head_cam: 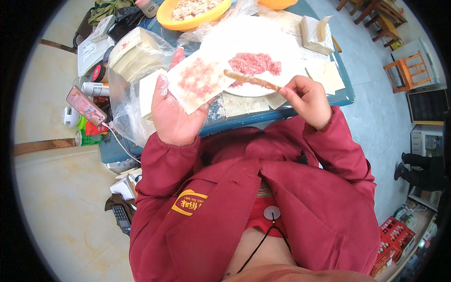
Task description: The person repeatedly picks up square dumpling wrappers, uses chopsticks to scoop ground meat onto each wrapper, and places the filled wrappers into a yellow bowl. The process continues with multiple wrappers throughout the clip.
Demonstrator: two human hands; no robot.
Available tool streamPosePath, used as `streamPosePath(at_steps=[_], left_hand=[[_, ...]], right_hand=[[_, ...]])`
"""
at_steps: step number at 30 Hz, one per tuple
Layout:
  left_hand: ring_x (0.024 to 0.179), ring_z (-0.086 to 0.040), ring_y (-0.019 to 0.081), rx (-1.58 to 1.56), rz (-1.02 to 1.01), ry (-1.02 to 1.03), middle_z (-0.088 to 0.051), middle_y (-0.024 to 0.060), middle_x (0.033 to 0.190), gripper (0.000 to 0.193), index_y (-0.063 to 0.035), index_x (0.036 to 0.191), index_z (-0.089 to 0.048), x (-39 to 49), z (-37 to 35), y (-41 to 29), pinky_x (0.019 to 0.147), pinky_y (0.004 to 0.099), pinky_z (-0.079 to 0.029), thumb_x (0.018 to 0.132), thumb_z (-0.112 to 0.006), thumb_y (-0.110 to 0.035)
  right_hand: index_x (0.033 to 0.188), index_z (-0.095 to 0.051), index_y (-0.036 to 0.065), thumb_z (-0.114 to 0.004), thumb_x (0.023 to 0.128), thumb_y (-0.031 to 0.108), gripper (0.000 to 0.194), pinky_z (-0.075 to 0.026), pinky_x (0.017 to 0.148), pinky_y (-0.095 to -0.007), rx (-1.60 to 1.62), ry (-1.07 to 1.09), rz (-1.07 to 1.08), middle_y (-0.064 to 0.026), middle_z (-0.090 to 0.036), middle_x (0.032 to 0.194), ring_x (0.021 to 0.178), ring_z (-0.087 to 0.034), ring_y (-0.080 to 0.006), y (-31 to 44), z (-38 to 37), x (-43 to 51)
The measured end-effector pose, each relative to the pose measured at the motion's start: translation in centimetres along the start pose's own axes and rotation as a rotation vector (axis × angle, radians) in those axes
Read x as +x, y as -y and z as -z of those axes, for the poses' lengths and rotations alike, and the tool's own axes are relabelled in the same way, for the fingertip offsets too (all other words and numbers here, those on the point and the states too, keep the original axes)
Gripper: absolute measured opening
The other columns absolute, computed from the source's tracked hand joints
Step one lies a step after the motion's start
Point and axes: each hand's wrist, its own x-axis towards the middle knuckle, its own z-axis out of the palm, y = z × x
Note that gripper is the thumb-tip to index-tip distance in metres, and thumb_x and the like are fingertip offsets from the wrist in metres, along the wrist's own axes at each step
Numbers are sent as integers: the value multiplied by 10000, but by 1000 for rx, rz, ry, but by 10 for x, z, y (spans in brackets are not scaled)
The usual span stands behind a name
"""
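Note:
A square dough wrapper (201, 79) smeared with a thin layer of ground meat lies across the open palm and fingers of my left hand (179, 120). Flour dusts that hand's thumb. My right hand (308, 100) pinches one end of a flat wooden stick (252, 79), whose far end reaches over the wrapper's right edge. Behind the stick, a mound of raw ground meat (254, 63) sits on a large white plate (257, 37). Left of my left hand is a stack of wrappers (149, 93), partly hidden by the hand.
A yellow bowl (167, 19) of wontons stands at the back. More wrappers (135, 49) fill a clear plastic bag. A phone (86, 105) on a cable, a white bottle (96, 89) and a green can (86, 138) crowd the left side. A tissue pack (317, 35) lies right.

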Motion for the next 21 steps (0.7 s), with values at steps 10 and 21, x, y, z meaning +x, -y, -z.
streamPosePath(at_steps=[10, 21], left_hand=[[1374, -381, 365, 56, -71, -117, -383, 194, 1493, 584, -111, 1521, -251, -1, -6, 0, 1140, 510, -287, 1015, -356, -383], [1408, -321, 389, 32, -17, -106, -333, 189, 1529, 587, -92, 1534, -210, -9, 12, -15, 1144, 570, -252, 1024, -347, -349]], right_hand=[[819, -651, 2, -691, 908, 228, 246, -422, 544, -251, 88, 110, -104, -3, -579, 642, 595, -490, -69, -5, 4, 44], [836, -659, 0, -694, 849, 113, 119, -467, 543, -340, -313, -74, 226, -143, -625, 689, 584, -603, -262, 28, 20, 10]])
